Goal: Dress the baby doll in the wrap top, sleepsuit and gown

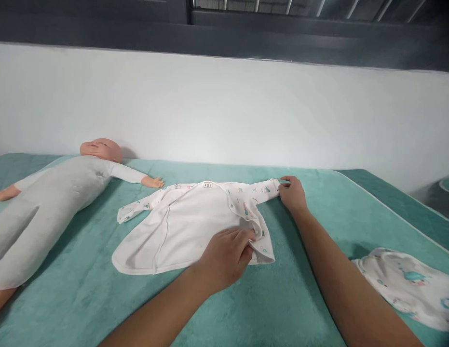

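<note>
A white baby shirt (198, 217) with small coloured prints lies spread open on a green cover, its collar label facing up. My left hand (227, 253) is closed on the edge of the shirt's right front panel, which is partly folded back beside the fingers. At the end of the right-hand sleeve, my right hand (292, 193) pinches the cuff between thumb and fingers. The other sleeve reaches out to the left, near the hand of a baby doll (72, 188). This doll lies on its back in a white body with bare hands.
A second printed white garment (408, 284) lies bunched at the right, beside my right forearm. The green cover (289, 308) runs back to a white wall (224, 111). Above the wall is a dark frame with metal bars (287, 6).
</note>
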Tool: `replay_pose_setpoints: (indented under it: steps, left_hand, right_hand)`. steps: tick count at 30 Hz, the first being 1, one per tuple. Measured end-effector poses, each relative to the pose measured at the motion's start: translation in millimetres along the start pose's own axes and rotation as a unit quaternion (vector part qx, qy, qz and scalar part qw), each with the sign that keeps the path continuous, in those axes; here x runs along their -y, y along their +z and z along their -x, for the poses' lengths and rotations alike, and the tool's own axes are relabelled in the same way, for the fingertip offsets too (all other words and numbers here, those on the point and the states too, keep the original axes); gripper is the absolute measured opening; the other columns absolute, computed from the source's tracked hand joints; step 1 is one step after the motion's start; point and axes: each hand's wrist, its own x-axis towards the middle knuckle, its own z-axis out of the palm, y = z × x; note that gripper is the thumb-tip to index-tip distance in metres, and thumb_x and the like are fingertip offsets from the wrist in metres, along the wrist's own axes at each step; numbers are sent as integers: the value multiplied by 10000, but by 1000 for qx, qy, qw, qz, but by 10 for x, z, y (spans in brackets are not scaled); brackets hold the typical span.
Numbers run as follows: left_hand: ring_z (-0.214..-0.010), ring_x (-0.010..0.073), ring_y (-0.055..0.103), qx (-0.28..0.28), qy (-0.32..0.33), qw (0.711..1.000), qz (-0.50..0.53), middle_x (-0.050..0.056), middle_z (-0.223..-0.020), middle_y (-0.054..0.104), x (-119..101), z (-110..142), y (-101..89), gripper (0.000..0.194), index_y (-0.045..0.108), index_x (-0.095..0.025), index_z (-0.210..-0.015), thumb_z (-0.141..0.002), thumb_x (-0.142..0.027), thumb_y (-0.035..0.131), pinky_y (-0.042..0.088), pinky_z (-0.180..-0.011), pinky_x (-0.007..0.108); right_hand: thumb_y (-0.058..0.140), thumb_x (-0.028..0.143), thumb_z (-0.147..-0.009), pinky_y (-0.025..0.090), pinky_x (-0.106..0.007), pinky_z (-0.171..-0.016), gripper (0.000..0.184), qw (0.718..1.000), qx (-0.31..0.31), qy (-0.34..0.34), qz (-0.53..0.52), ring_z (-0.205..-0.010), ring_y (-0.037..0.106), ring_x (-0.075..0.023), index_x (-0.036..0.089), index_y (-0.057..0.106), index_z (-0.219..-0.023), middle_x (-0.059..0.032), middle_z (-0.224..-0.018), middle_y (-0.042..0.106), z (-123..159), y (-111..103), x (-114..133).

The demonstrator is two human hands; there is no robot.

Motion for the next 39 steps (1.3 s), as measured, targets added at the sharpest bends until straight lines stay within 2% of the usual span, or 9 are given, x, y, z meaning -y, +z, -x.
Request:
replay_pose_setpoints:
  steps: [4,10,13,20,23,27,30,34,39]
  left_hand:
    - [-1020,176,632,6,16,1000,-4,18,-1104,681,0,-3,12,209,514,-236,-1062,-880,-153,453,507,-860,324]
    - [-1012,179,635,-3,30,1000,-2,20,-1093,681,24,2,36,182,504,-230,-1043,-883,-158,455,501,-875,328]
    - [-1023,179,631,-3,34,999,-9,17,-1107,679,26,7,36,157,503,-226,-1030,-893,-168,453,496,-884,328]
    - [-1052,184,618,12,44,999,-6,22,-1151,674,11,-4,34,246,519,-225,-1137,-895,-198,486,484,-928,352]
    - [-1175,171,549,30,80,996,-8,20,-1254,628,-2,-10,24,340,478,-238,-1264,-926,-223,450,428,-1027,358]
    - [-1370,168,335,33,135,989,-56,23,-1393,510,0,-10,17,429,420,-251,-1353,-929,-187,415,311,-1133,367]
    - [-1363,177,318,28,141,987,-74,27,-1389,494,6,-12,21,486,415,-250,-1364,-894,-126,429,309,-1126,362]
    - [-1170,189,460,54,158,983,-76,18,-1159,601,0,-15,29,477,510,-269,-1271,-845,-65,453,346,-1068,363]
    - [-1119,194,472,89,184,974,-100,19,-1145,583,-8,-2,15,512,514,-307,-1273,-830,-54,471,363,-1001,345]
  right_hand:
    - [415,207,-808,379,-389,-1019,363,990,-20,-132,36,-1148,517,-243,168,537,-1148,-133,-1231,551,193,52,293]
    - [270,430,-965,290,-435,-1104,460,921,252,-268,127,-1317,415,-233,218,465,-1322,-99,-1409,485,574,311,669]
    - [223,481,-978,214,-530,-1121,531,900,283,-254,215,-1408,276,-250,187,406,-1381,-118,-1506,352,474,317,489]
    - [265,474,-972,149,-594,-1118,563,926,226,-111,281,-1440,187,-268,154,351,-1427,-136,-1550,242,125,166,72]
    - [326,437,-958,130,-598,-1121,520,949,177,-108,238,-1428,222,-282,155,417,-1385,-153,-1528,293,196,176,184]
    - [404,455,-925,304,-439,-1107,475,977,148,-139,61,-1315,421,-247,190,506,-1306,-118,-1402,489,432,171,543]
    - [447,492,-907,368,-391,-1066,460,953,242,-183,-16,-1263,474,-225,253,508,-1295,-55,-1371,521,662,116,844]
    - [616,448,-802,387,-408,-1033,568,895,371,-244,45,-1250,473,-266,236,493,-1314,-75,-1376,512,866,41,1061]
    - [584,250,-783,433,-368,-908,351,905,328,-244,116,-1084,562,-260,203,605,-1130,-93,-1182,630,862,83,1021]
